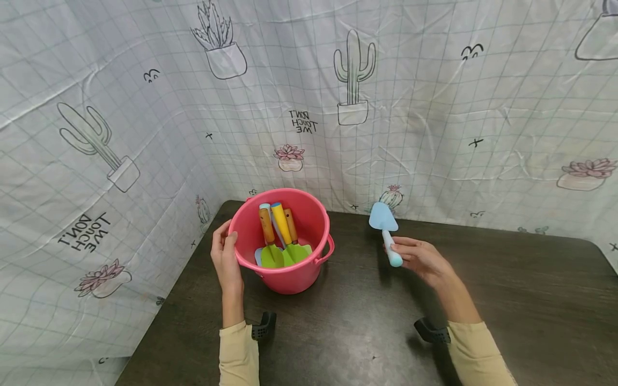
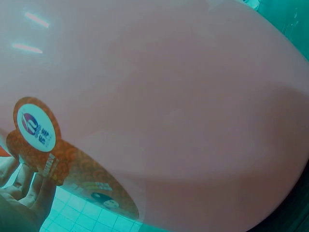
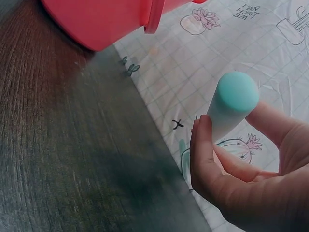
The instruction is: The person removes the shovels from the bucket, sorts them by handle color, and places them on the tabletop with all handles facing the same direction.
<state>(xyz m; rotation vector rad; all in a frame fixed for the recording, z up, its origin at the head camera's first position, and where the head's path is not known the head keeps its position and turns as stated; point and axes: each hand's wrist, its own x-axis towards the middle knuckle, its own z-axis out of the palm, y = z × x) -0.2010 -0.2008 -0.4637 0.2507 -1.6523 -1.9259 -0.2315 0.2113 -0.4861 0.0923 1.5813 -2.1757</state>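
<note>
A pink bucket [image 1: 292,281] stands on the table's left part, its open top tilted towards me. My left hand [image 1: 227,262] holds its left rim, thumb over the edge and fingers along the outside. Several small garden hand tools lie inside, among them a yellow-handled one [image 1: 281,222] and a wooden-handled one [image 1: 266,225] with green blades. To the right of the bucket, my right hand [image 1: 425,260] pinches a light blue trowel [image 1: 383,217] by its pale handle, blade pointing away. In the right wrist view the handle's turquoise end [image 3: 237,92] faces the camera.
The dark wooden table [image 1: 347,332] ends at a hanging cloth [image 1: 425,107] printed with cacti, along the back and left. A side handle [image 1: 329,251] sticks out on the bucket's right. A patterned sticker [image 2: 36,125] marks the bucket's outer wall.
</note>
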